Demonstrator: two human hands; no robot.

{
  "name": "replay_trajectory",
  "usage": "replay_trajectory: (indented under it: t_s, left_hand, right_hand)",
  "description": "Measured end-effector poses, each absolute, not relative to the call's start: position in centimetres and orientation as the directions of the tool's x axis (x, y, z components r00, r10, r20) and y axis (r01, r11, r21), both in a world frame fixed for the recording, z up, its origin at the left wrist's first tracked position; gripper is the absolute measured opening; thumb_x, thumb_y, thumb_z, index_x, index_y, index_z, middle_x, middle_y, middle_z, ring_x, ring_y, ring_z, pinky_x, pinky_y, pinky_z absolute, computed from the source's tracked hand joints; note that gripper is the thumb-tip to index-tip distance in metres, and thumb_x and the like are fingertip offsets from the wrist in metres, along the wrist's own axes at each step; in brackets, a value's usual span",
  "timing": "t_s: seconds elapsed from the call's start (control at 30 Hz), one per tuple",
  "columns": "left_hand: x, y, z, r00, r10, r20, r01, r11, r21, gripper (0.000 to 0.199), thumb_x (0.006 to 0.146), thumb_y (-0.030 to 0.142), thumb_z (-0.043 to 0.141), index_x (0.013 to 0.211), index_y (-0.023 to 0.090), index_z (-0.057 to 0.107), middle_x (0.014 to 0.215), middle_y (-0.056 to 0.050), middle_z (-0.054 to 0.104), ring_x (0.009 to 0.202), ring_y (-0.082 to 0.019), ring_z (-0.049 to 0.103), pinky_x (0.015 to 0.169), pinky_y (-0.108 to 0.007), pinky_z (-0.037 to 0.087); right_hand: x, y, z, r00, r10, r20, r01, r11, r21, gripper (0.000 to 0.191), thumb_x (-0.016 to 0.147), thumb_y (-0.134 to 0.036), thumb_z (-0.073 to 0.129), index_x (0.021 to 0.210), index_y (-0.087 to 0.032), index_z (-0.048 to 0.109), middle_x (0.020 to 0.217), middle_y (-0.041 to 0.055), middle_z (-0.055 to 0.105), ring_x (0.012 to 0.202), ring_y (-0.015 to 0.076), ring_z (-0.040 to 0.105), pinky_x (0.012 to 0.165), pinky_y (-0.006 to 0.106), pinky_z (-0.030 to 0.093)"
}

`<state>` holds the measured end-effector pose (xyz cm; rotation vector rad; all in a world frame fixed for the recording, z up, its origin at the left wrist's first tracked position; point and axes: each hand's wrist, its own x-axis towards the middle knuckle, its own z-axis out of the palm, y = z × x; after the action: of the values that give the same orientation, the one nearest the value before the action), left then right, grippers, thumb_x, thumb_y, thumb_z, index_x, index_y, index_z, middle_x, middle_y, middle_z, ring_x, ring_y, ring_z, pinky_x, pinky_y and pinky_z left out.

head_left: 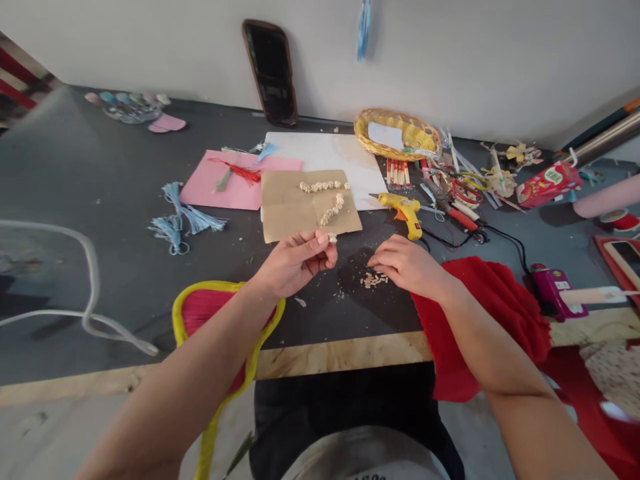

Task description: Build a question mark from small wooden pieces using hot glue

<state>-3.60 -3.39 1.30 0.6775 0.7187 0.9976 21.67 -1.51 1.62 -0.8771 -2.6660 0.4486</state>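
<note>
My left hand [303, 261] pinches a small cream piece [332, 237] between thumb and fingers, just below a brown paper sheet [285, 207]. Rows of similar cream clusters [320, 187] lie on that sheet. Over at the right, my right hand [397, 263] has its fingers pressed together above a small pile of short tan pieces [374, 280] on the dark table; whatever its fingertips hold is too small to make out. A yellow glue gun [404, 212] lies beyond my right hand.
Blue tassels [187, 217] and pink paper [220, 180] lie left. A phone [273, 73] leans on the wall. Behind are a wicker basket [395, 133] and tools with cords [463, 217]. Red cloth [490, 313] sits under my right forearm, a yellow-edged pink item [200, 307] by my left.
</note>
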Motion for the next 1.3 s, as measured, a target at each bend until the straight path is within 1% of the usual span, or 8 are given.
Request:
replay_trajectory:
  t_s: [0.2,0.37,0.47,0.6,0.73,0.83,1.0,1.3]
  left_hand:
    - [-3.5,-3.4,1.5,0.372,0.898,-0.237,-0.477,0.404,0.78,0.027,0.068,0.035,0.086,0.073,0.013,0.071,0.064,-0.003,0.067,0.059,-0.011,0.06,0.058,-0.021,0.048]
    - [-3.4,-3.4,1.4,0.379,0.897,-0.228,-0.478,0.401,0.781,0.027,0.067,0.035,0.087,0.073,0.013,0.071,0.064,-0.003,0.067,0.058,-0.01,0.06,0.058,-0.021,0.048]
    - [-3.3,-3.4,1.2,0.383,0.891,-0.243,-0.442,0.408,0.799,0.029,0.067,0.037,0.087,0.073,0.013,0.071,0.065,-0.002,0.068,0.059,-0.01,0.06,0.059,-0.019,0.048]
    - [-2.9,-3.7,1.1,0.419,0.864,-0.279,-0.319,0.428,0.846,0.032,0.067,0.039,0.087,0.078,0.013,0.072,0.066,-0.002,0.069,0.061,-0.009,0.061,0.06,-0.018,0.048]
    - [-2.6,-3.9,1.2,0.455,0.845,-0.28,-0.246,0.421,0.873,0.034,0.067,0.04,0.087,0.079,0.012,0.072,0.066,-0.002,0.07,0.061,-0.008,0.061,0.06,-0.018,0.045]
    - [-2.6,-3.9,1.3,0.464,0.844,-0.268,-0.233,0.408,0.883,0.034,0.068,0.041,0.086,0.079,0.012,0.072,0.067,-0.002,0.07,0.063,-0.009,0.061,0.061,-0.019,0.045]
    - [-2.5,-4.0,1.2,0.473,0.845,-0.251,-0.212,0.385,0.898,0.032,0.07,0.041,0.085,0.079,0.012,0.072,0.068,-0.003,0.07,0.064,-0.009,0.06,0.062,-0.021,0.045]
    - [-2.4,-4.0,1.0,0.489,0.838,-0.24,-0.169,0.361,0.917,0.028,0.073,0.038,0.082,0.081,0.013,0.073,0.07,-0.004,0.07,0.065,-0.01,0.059,0.064,-0.022,0.045]
  right_hand:
    - [21.2,-1.8,0.9,-0.804,0.577,0.14,0.508,0.791,-0.341,0.019,0.095,-0.019,0.056,0.096,-0.02,0.075,0.09,0.0067,0.069,0.087,0.02,0.056,0.08,0.035,0.049]
    - [20.7,-2.1,1.2,-0.816,0.559,0.144,0.497,0.807,-0.318,0.012,0.093,-0.018,0.059,0.09,-0.017,0.07,0.089,0.0079,0.069,0.087,0.0219,0.057,0.082,0.038,0.051]
    - [20.5,-2.2,1.5,-0.775,0.584,0.24,0.481,0.792,-0.376,0.009,0.092,-0.013,0.057,0.087,-0.017,0.064,0.087,0.0068,0.069,0.086,0.0207,0.06,0.081,0.037,0.052]
    - [20.2,-2.6,1.8,-0.586,0.668,0.459,0.457,0.74,-0.493,0.011,0.091,-0.01,0.054,0.091,-0.02,0.057,0.087,0.0047,0.068,0.084,0.0169,0.063,0.077,0.031,0.054]
    - [19.3,-3.4,2.0,-0.492,0.645,0.584,0.37,0.763,-0.531,0.008,0.093,-0.014,0.057,0.094,-0.021,0.058,0.093,0.0058,0.067,0.088,0.016,0.065,0.08,0.032,0.055]
    - [18.6,-4.0,1.9,-0.488,0.637,0.596,0.327,0.767,-0.552,0.007,0.094,-0.015,0.057,0.094,-0.022,0.06,0.094,0.0063,0.067,0.089,0.0162,0.065,0.079,0.032,0.056]
    - [18.2,-4.3,1.5,-0.437,0.679,0.589,0.317,0.73,-0.606,0.006,0.092,-0.016,0.062,0.093,-0.022,0.059,0.085,0.0034,0.067,0.083,0.0152,0.066,0.076,0.031,0.056]
    - [18.1,-4.2,1.3,-0.436,0.651,0.621,0.292,0.755,-0.587,0.013,0.089,-0.019,0.066,0.087,-0.023,0.054,0.082,0.0019,0.069,0.077,0.0149,0.065,0.072,0.031,0.055]
